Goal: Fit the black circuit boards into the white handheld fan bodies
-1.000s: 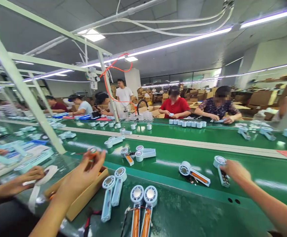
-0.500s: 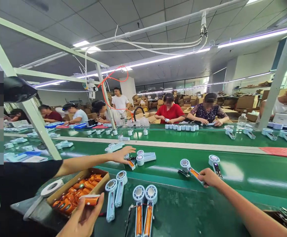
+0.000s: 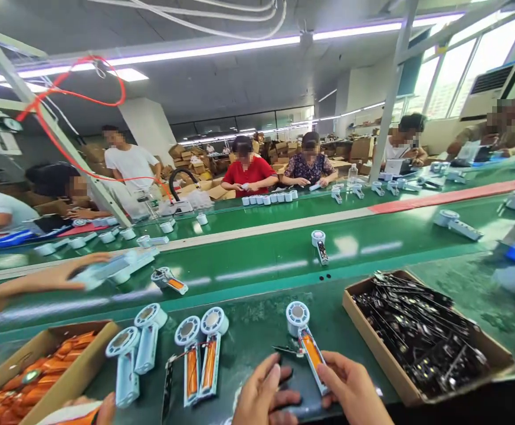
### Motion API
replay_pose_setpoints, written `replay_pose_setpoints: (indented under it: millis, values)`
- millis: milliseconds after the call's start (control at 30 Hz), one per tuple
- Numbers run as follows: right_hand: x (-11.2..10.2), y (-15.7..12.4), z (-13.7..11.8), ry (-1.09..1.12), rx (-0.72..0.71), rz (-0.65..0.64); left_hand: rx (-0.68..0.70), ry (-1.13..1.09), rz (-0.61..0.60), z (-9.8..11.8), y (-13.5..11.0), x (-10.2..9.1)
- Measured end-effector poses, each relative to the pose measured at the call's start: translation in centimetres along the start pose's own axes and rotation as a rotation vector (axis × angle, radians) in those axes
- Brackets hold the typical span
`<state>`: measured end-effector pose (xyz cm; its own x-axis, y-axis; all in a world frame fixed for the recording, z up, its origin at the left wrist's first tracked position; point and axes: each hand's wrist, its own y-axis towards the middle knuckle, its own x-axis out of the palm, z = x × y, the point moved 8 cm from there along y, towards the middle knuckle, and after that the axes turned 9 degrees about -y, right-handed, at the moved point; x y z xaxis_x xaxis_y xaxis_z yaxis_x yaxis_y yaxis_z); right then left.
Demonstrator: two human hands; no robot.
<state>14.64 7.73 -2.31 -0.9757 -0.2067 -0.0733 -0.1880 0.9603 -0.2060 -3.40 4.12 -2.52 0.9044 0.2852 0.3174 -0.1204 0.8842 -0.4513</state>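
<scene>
My right hand (image 3: pixel 350 386) pinches the lower handle of a light-blue handheld fan (image 3: pixel 298 317), its round head pointing away from me. The fan's handle is uncovered and an orange battery (image 3: pixel 311 349) lies in it. A small black circuit board (image 3: pixel 287 350) hangs out beside the handle on wires. Just left of it is my left hand (image 3: pixel 263 392), fingers apart, holding nothing. Further left, two fans with orange batteries (image 3: pixel 201 354) lie side by side, another black board (image 3: pixel 167 383) wired beside them. Two more fans (image 3: pixel 138 342) lie left of those, their handles showing light blue.
On the right stands a cardboard box of black circuit boards (image 3: pixel 416 336); on the left, a box of orange batteries (image 3: pixel 102 336). A co-worker's hand (image 3: pixel 62 274) holds blurred fan parts over the green belt (image 3: pixel 257 260). Another hand (image 3: pixel 104 410) holds an orange battery at bottom left.
The view has swung right. My right hand has brought the fan from the belt to the near bench, and my left hand has come into view. A co-worker's hand has lifted fan parts.
</scene>
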Motion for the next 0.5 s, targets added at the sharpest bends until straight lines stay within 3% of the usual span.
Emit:
replay_pose_setpoints:
  millis: [67, 100, 200, 300, 400, 500]
  values:
    - [-0.6, -0.9, 0.4, -0.154, -0.042, 0.039, 0.018, 0.003, 0.029, -0.1, 0.4, 0.4]
    - [-1.0, -1.2, 0.3, -0.249, -0.072, 0.069, 0.102, 0.097, 0.046, 0.6, 0.5, 0.3]
    - [-1.5, -1.7, -1.4, -0.547, -0.197, 0.155, 0.509, 0.584, 0.106, 3.8, 0.0, 0.3]
    - [-1.4, -2.1, -2.5, -0.739, -0.297, 0.182, 0.823, 0.998, 0.034, 5.0, -0.7, 1.9]
    - [-1.8, -2.3, -2.9, -0.801, -0.352, 0.188, 0.962, 1.16, -0.069, 5.0, -0.9, 3.6]
    - [-2.3, -2.1, -3.9, -0.731, -0.411, 0.167, 0.921, 1.072, -0.146, 5.6, -0.8, 4.3]
